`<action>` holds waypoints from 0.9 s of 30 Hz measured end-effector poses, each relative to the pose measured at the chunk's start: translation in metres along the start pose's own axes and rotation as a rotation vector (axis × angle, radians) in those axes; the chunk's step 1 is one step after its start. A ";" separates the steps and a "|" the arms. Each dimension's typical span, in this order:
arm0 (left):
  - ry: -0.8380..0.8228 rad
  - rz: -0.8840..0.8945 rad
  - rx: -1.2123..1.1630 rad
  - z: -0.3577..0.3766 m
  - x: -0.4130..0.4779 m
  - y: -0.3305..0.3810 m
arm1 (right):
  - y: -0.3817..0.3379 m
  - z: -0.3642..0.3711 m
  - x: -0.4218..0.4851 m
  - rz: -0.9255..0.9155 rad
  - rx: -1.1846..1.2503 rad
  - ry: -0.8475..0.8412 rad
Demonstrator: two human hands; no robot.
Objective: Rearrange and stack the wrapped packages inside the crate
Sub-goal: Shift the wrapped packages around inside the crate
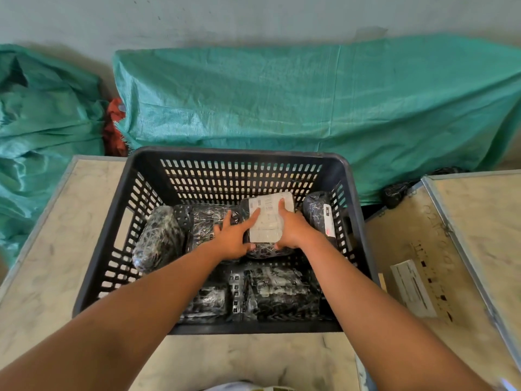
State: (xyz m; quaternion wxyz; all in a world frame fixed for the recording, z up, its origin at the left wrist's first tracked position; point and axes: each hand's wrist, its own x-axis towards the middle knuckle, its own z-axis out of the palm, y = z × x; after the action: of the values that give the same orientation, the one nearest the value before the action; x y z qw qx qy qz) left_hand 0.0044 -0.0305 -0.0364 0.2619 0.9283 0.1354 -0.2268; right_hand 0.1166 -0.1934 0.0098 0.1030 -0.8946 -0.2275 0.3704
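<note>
In the head view, both bare arms reach down into a dark slotted crate (146, 162) that stands on a pale tabletop (56, 221). The left hand (232, 239) and the right hand (291, 228) hold between them one wrapped package (267, 221) with a white label on its top face. The fingers (255, 215) of the left hand lie flat on the label, and its thumb presses the near edge. The right hand grips the right side of the same package, with its fingers over the top and its thumb at the near edge.

Just left of the grip lies another black wrapped package (207, 224), partly under the left hand. Farther left, a rounded package (158, 239) leans against the crate wall. Right of the grip, a package with a white tag (321, 213) stands against the right wall. Nearer to the person than the grip, two more packages (282, 292) lie on the crate floor.

Behind the crate, green woven sacks (310, 94) rest against the wall.
</note>
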 end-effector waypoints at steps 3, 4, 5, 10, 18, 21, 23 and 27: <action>0.011 0.025 0.094 0.013 0.000 0.006 | 0.000 0.006 0.007 0.061 -0.054 0.001; 0.004 0.015 0.127 0.017 0.000 0.008 | -0.002 0.009 0.009 0.087 -0.076 -0.013; -0.006 0.001 0.178 0.020 0.001 0.011 | -0.004 0.013 0.010 0.115 -0.127 -0.036; -0.074 -0.099 0.409 0.017 0.012 0.026 | -0.005 0.043 0.007 0.156 -0.320 -0.100; -0.202 -0.106 0.325 0.010 0.008 0.030 | -0.010 0.020 -0.010 0.027 -0.176 0.025; -0.207 -0.083 0.300 0.012 0.007 0.026 | -0.014 -0.009 -0.034 -0.172 0.031 0.294; -0.190 -0.060 0.309 0.014 0.005 0.020 | -0.009 -0.027 -0.052 -0.240 0.029 0.556; -0.132 -0.018 0.301 0.022 0.001 0.008 | 0.011 -0.037 -0.070 0.014 -0.178 0.643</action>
State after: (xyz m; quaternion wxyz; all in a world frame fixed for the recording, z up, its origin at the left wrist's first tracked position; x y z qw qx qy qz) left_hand 0.0003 -0.0491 -0.0498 0.1263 0.9388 0.0908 -0.3072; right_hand 0.1027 -0.2372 0.0748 0.0885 -0.9728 -0.2087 0.0487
